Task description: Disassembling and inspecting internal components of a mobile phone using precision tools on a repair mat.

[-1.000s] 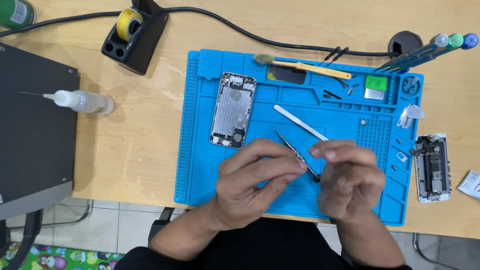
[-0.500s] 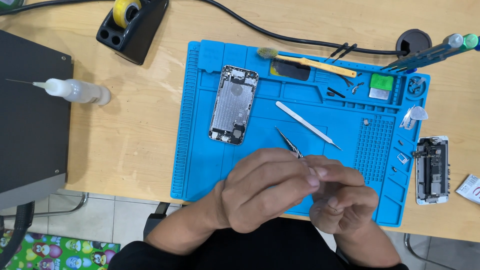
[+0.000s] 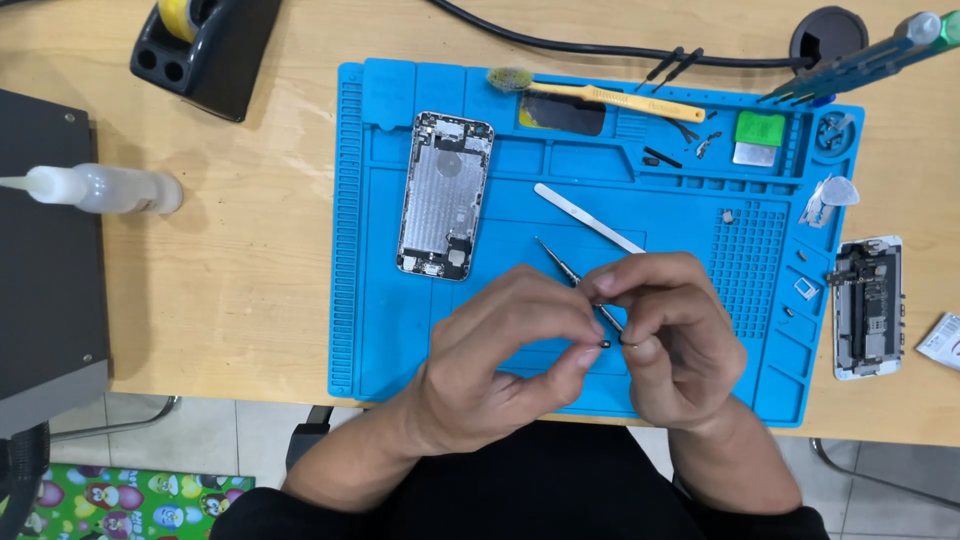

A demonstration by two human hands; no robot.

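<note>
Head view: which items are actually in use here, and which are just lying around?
In use:
left hand
right hand
thin dark metal tweezers
tiny dark part

Lying about:
opened silver phone shell
flat silver metal spudger
yellow-handled brush
clear squeeze bottle

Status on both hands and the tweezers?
Left hand and right hand together over blue mat, pinching tiny dark part. Tweezers in right. Opened phone lies apart.
</note>
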